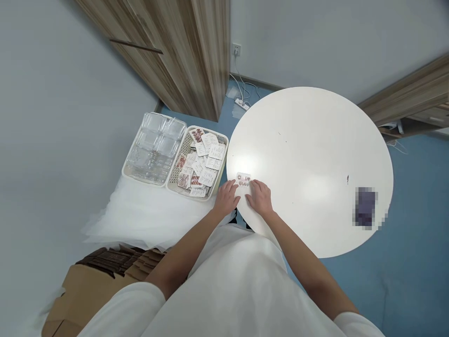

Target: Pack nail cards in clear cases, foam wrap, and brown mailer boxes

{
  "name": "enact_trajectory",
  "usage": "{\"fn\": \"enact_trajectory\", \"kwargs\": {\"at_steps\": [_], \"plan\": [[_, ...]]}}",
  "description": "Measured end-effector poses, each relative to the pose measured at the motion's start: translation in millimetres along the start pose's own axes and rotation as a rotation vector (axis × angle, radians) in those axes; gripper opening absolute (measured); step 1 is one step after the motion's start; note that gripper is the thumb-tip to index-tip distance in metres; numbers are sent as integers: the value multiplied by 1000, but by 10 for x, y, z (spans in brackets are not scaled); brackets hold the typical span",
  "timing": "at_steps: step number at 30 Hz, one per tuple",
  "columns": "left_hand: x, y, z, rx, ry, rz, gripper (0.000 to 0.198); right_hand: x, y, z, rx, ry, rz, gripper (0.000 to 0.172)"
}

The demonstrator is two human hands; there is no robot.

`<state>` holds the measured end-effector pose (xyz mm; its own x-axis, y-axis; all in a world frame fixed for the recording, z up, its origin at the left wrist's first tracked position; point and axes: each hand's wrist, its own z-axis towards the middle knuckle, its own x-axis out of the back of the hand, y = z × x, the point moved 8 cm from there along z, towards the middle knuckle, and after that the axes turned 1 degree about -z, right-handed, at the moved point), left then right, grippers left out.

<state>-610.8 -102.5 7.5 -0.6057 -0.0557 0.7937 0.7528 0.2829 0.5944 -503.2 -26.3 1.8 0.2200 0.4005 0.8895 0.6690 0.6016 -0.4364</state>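
A small pale card (243,178) lies flat near the left edge of the round white table (308,140). Rows of shiny, reddish oval pieces that look like press-on nails sit on it, too small to make out surely. On its left side, my left hand (227,197) rests with the fingertips at the card's edge and the thumb apart. My right hand (260,197) mirrors this at the right edge, fingers stretched out and thumb spread. Neither hand is closed around the card.
Left of the table, a white basket (171,180) holds many similar cards. Beside it stands a tray (128,174) of clear plastic boxes. White wrapping (140,210) and folded cardboard (87,290) lie nearer. A blurred dark object (365,207) sits at the table's right. A power strip (242,104) lies behind.
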Motion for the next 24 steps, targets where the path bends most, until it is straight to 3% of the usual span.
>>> {"fn": "enact_trajectory", "kwargs": {"at_steps": [4,14,24], "plan": [[-37,33,-22,-59,-44,59,38,-84,-120,-112,105,-69,-92,50],[14,-40,155,-39,-38,128,45,-134,-213,78,98,-88,-141,53],[20,-51,156,-27,-46,113,47,-140,-219,102,88,-98,-144,55]]}}
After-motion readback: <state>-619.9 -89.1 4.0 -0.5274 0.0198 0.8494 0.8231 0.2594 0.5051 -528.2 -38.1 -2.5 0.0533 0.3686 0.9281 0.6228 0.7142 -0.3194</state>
